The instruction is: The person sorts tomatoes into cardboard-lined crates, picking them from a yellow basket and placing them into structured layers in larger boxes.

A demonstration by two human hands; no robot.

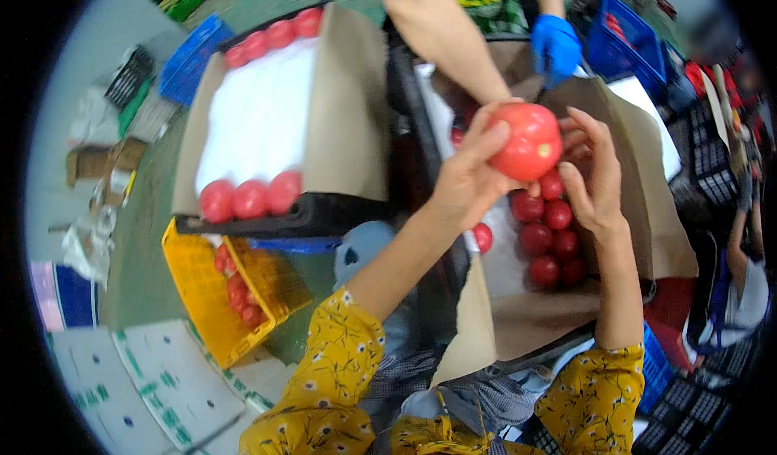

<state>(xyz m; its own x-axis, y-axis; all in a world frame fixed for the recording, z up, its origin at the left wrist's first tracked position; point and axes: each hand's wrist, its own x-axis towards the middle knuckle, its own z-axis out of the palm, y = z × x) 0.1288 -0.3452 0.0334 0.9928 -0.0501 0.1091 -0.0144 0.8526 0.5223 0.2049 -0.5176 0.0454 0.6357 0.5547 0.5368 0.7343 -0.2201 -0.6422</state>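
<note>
A large pinkish-red tomato [527, 142] is gripped in my left hand [470, 170], thumb on its side and stem scar facing me. My right hand [593, 167] is just right of it, fingers apart and curved, holding nothing. Beneath both hands lies a paper-lined crate [546, 318] with rows of tomatoes [549, 236] along its right part and a single tomato [482, 237] at the left. A second crate [346, 103] to the left has brown paper sides, a white sheet [261, 115] on top, and tomatoes at its near and far ends.
Across the crate a co-worker's bare forearm [449, 36] and blue-gloved hand [555, 48] reach in. A tilted yellow crate [206, 297] with tomatoes stands at lower left, above white cartons [176, 388]. Blue crates [628, 42] and stacked black crates [716, 145] are at right.
</note>
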